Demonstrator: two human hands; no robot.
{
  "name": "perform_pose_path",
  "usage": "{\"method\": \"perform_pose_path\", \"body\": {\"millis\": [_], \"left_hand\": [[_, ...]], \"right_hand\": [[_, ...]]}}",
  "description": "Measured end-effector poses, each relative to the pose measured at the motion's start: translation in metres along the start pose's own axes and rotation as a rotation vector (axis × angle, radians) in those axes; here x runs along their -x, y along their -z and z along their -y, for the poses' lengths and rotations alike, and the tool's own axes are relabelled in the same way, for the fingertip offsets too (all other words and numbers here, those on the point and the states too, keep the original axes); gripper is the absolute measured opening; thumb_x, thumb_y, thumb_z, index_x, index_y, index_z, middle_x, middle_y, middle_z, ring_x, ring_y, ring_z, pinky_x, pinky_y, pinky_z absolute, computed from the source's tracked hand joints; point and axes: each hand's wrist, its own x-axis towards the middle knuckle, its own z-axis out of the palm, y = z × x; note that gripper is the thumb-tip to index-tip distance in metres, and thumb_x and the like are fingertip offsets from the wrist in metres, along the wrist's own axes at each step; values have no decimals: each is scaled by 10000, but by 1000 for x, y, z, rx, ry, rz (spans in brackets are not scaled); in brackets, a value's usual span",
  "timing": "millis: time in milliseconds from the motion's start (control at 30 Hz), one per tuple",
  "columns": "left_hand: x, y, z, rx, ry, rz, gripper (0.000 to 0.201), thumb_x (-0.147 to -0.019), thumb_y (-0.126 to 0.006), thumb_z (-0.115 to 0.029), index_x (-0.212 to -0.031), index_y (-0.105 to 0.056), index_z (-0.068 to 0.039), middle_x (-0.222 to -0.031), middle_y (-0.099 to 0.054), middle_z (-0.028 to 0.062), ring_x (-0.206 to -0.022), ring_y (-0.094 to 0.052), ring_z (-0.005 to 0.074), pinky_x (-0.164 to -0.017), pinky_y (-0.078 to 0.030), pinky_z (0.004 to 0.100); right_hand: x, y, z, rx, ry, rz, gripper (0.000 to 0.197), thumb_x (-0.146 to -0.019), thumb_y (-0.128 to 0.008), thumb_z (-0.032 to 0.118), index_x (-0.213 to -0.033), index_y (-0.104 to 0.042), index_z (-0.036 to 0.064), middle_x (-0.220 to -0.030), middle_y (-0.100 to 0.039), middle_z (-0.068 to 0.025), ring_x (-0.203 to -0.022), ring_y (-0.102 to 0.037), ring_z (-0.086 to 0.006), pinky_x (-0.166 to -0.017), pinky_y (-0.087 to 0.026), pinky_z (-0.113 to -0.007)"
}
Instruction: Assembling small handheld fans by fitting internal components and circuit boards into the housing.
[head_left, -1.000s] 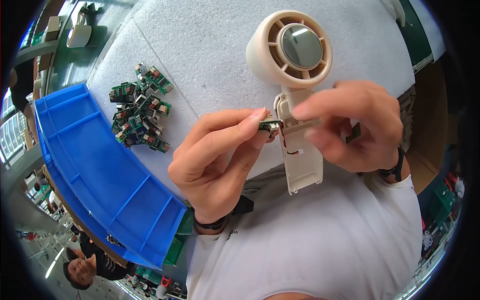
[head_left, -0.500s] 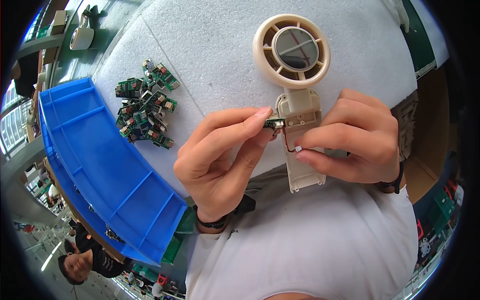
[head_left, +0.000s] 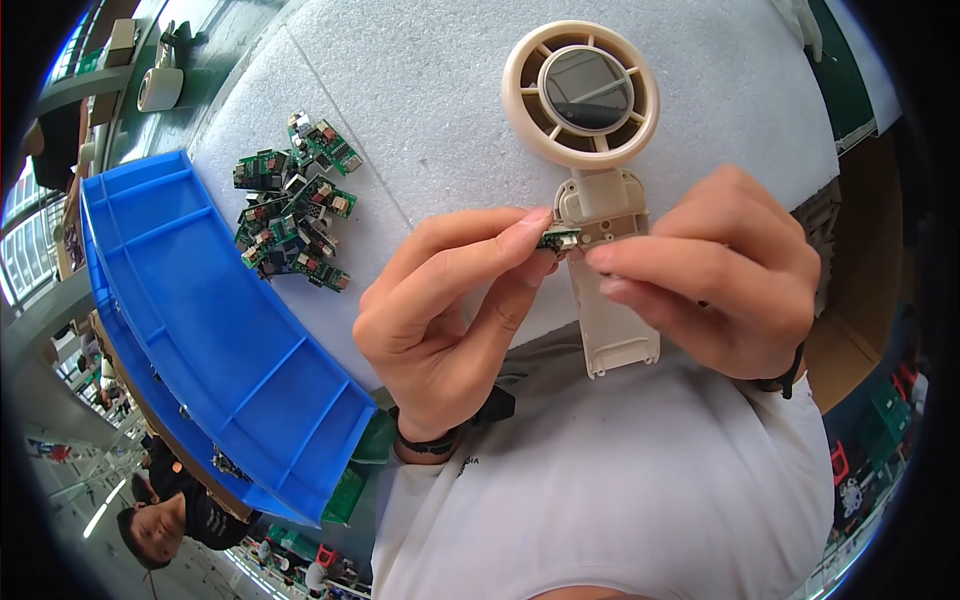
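Observation:
In my left hand (head_left: 450, 315) a small green circuit board (head_left: 560, 239) is pinched between thumb and fingertips, over the upper handle of a cream handheld fan. My right hand (head_left: 735, 280) has thumb and forefinger pressed together just right of the board; the small white wire plug between them is now mostly hidden by the fingertips. The fan (head_left: 587, 90) lies with its round, spoked head away from me. Its open handle shell (head_left: 615, 335) points toward my body, inner side up, with small posts inside.
White foam sheet (head_left: 420, 110) covers the work surface. Left of my hands lies a pile of green circuit boards (head_left: 300, 220), beside a blue plastic bin (head_left: 220, 300). A tape roll (head_left: 160, 89) sits far left, a cardboard box (head_left: 860, 330) at right. Another person (head_left: 160, 530) appears lower left.
My right hand has moved up and brought its fingertips closer to the circuit board. The plug and wire, visible before, are now mostly covered. The fan has shifted slightly.

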Motion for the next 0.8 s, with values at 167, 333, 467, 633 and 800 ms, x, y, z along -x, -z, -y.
{"method": "perform_pose_path", "body": {"millis": [167,333,467,633,800], "left_hand": [[2,-1,-1,37,48,-20,330,-837,-671,191,-1138,-715,62,-1114,-692,210,-967,-708,216,-823,-593,291],[2,-3,-3,39,31,-26,335,-836,-666,197,-1143,-710,71,-1118,-687,217,-984,-707,223,-822,-595,293],[2,-2,-1,40,23,-43,337,-835,-666,198,-1143,-710,70,-1118,-687,219,-980,-707,224,-818,-596,293],[1,0,-1,-2,-11,-35,334,-831,-674,193,-1134,-717,61,-1099,-695,212,-960,-712,226,-811,-595,294],[1,0,-1,-30,-24,-44,340,-821,-693,185,-1127,-727,42,-1084,-706,202,-958,-716,238,-805,-591,295]], "right_hand": [[-3,-2,-5,38,6,-51,298,-768,-798,5,-1056,-766,71,-878,-662,-54,-758,-584,-160,-588,-450,-261],[-2,-10,1,118,-23,-104,297,-768,-801,10,-1058,-772,71,-864,-652,-52,-831,-584,-159,-628,-459,-253],[-4,-6,11,97,-150,-40,265,-767,-818,18,-1024,-778,68,-832,-640,-44,-788,-574,-151,-615,-455,-250],[0,-11,11,-40,-204,-37,238,-766,-842,38,-994,-780,64,-842,-630,-41,-753,-562,-143,-602,-448,-250],[-3,-12,11,-6,-181,-40,227,-769,-850,41,-983,-776,56,-851,-617,-33,-724,-557,-133,-583,-440,-242]]}}
